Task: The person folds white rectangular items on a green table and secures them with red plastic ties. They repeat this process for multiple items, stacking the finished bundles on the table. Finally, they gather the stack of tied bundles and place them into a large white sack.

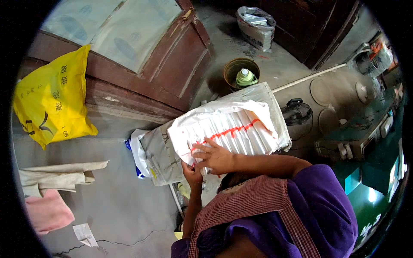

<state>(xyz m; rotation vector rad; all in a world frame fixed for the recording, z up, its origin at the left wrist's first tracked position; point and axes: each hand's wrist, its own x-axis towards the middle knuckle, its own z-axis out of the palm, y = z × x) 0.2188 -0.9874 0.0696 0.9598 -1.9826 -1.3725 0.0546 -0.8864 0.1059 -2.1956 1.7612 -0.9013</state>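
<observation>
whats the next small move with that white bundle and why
Probably slide the left hand further under the near end of the white bundle to get a firmer hold. The right hand lies flat on top with fingers spread, while the left grips only the lower corner, and the bundle rests tilted on a grey sack, so it looks only partly supported.

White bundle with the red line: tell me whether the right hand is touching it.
Touching. The head view shows the right hand lying flat on the white bundle, fingers spread across its near edge with no gap; the left hand grips the same edge from below.
</observation>
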